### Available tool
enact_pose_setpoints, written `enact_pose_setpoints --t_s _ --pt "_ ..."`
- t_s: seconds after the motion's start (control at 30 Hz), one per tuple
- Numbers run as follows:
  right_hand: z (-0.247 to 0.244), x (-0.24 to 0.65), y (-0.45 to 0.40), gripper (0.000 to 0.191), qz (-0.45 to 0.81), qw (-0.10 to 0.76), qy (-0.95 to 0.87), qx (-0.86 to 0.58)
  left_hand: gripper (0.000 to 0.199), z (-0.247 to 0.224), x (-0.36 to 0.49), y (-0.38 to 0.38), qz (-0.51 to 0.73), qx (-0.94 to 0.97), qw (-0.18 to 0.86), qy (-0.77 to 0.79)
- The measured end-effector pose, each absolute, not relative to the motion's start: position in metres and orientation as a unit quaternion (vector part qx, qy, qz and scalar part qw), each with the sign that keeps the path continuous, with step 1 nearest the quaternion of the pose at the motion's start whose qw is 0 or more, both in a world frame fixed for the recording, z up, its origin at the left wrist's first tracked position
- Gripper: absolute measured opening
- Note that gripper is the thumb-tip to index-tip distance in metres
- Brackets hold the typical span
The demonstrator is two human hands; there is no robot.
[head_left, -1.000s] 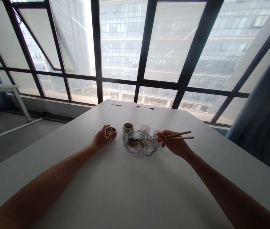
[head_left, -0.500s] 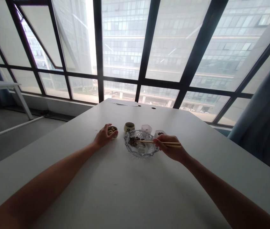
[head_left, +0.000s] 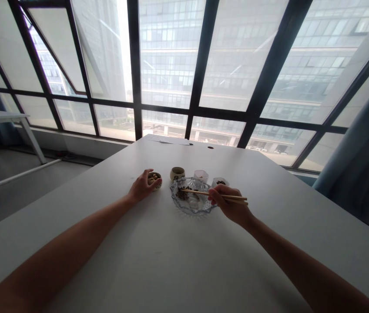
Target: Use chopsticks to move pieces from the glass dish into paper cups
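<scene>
My left hand point(head_left: 142, 187) is curled round a small pale cup point(head_left: 159, 186) with dark markings, and brown nut-like pieces point(head_left: 153, 177) fill it. In my right hand point(head_left: 232, 201) is a pair of chopsticks point(head_left: 200, 192), slanting left over a clear glass dish point(head_left: 195, 212) with a scalloped rim. Their tips are among dark brown dried pieces point(head_left: 182, 194) at the dish's left side; whether they pinch one I cannot tell. Behind the dish stands a second pale cup point(head_left: 177, 173) with dark markings. A small clear container point(head_left: 200, 175) and another with dark pieces point(head_left: 220, 181) stand beside it.
The white table point(head_left: 158, 252) reaches toward the windows. Sheets of paper point(head_left: 168, 139) lie at its far edge, near two dark round spots. Another white table point(head_left: 0, 114) stands at the far left, and a blue curtain point(head_left: 357, 143) hangs on the right.
The chopstick tips have shifted slightly left and up over the dark pieces, and the sticks have spread a little at the back. My left hand stays on its cup.
</scene>
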State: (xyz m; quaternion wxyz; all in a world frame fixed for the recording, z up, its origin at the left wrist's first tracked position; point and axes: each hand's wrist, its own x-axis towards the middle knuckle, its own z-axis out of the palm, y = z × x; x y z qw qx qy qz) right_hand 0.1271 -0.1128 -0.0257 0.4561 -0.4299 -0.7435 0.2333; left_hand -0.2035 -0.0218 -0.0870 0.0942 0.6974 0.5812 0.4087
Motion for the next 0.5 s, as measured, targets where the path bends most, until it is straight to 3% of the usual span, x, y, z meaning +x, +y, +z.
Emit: enact_pose_setpoints --t_s 0.5 --pt "-0.042 0.125 -0.107 0.043 0.288 0.476 -0.705 -0.44 0.064 -0.085 -0.202 -0.023 0.405 0.697 0.097 0.584"
